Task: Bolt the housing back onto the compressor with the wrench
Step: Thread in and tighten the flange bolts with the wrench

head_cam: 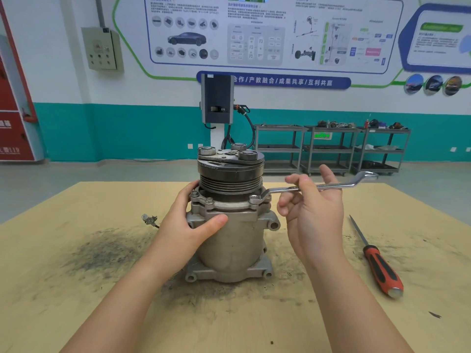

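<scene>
On the dusty tan bench (pixel 76 289) the upright grey metal compressor (pixel 230 240) is clasped by the left hand (pixel 190 220), while the right hand (pixel 312 212) loosely pinches the chrome ring wrench (pixel 331 186), its ring seated on a flange bolt (pixel 254 199) of the housing (pixel 224 207), fingers (pixel 328 174) otherwise spread.

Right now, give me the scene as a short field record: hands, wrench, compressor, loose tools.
left hand: grips the compressor body, thumb across its front
right hand: fingers loosely on the wrench shank
wrench: ring end on the right flange bolt, handle pointing right
compressor: upright on the table, pulley up
screwdriver: lying on the table, right side
</scene>
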